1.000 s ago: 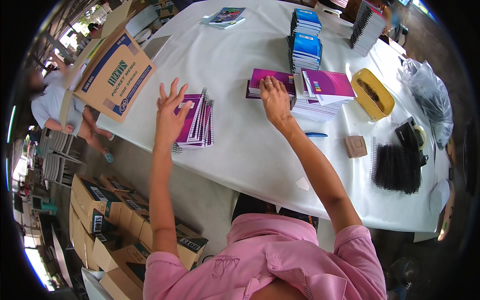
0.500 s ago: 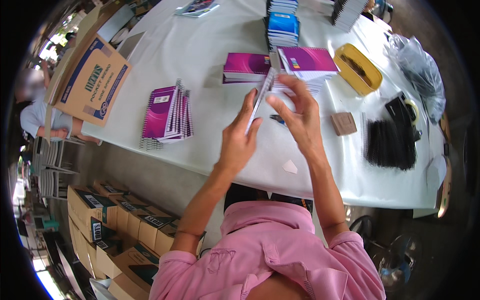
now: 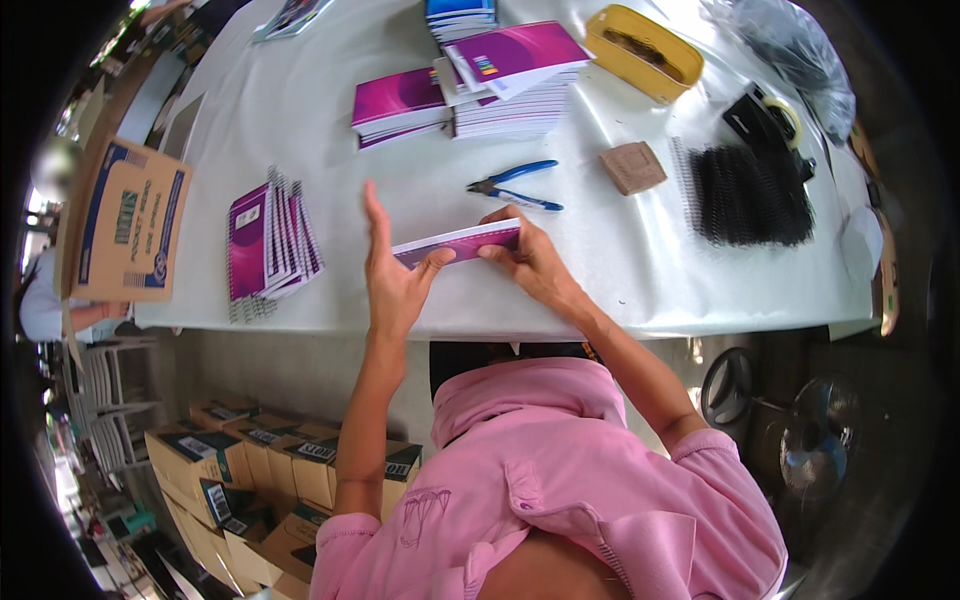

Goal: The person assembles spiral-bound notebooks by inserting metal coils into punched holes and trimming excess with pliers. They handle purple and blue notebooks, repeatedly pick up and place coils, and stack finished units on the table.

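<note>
A purple-covered notebook [image 3: 462, 245], its white page edges turned up, is held level above the near part of the table. My right hand [image 3: 532, 262] grips its right end, thumb on the cover and fingers behind. At the other end, my left hand [image 3: 392, 280] presses its thumb on the cover while its index finger points up, away from the notebook. Blue-handled pliers [image 3: 515, 186] lie spread just beyond. Purple notebooks are piled behind them, a left pile [image 3: 400, 100] beside a taller right pile [image 3: 515, 60]. Spiral-bound purple notebooks [image 3: 270, 245] lie fanned on the left.
To the right are a brown block [image 3: 633, 167], black wire spirals [image 3: 752, 195], a tape roll [image 3: 785, 120] and a plastic bag [image 3: 790, 50]. A yellow tray [image 3: 640, 55] and blue notebooks [image 3: 460, 15] stand farther back. Cartons [image 3: 250, 460] fill the floor at lower left; a fan [image 3: 815, 440] stands lower right.
The notebook has come nearer to me and turned from upright to level. My right hand has closed on its right end. My view has shifted, and the pliers now show fully.
</note>
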Demonstrator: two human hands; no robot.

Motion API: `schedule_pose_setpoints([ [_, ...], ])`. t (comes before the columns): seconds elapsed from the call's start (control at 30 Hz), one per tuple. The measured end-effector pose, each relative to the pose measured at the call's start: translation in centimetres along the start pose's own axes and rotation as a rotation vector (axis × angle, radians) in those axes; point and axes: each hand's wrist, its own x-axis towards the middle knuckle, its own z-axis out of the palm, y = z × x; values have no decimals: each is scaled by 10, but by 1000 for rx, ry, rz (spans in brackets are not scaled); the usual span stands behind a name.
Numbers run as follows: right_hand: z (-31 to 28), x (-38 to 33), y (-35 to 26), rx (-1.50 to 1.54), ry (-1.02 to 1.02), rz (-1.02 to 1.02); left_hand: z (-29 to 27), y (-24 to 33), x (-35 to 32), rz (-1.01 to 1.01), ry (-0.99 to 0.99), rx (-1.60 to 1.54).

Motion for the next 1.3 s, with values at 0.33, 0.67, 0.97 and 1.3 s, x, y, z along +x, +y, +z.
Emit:
schedule_pose_setpoints([
  [0.33,-175,36,3,-632,607,-128,39,30,9,351,-293,871],
  [0.67,-230,42,5,-933,620,126,42,31,6,364,-229,854],
  [0.97,-77,9,-50,-251,-179,-87,41,32,7,362,-244,871],
  [1.3,-82,10,-41,-96,-288,-113,41,29,7,356,-248,852],
])
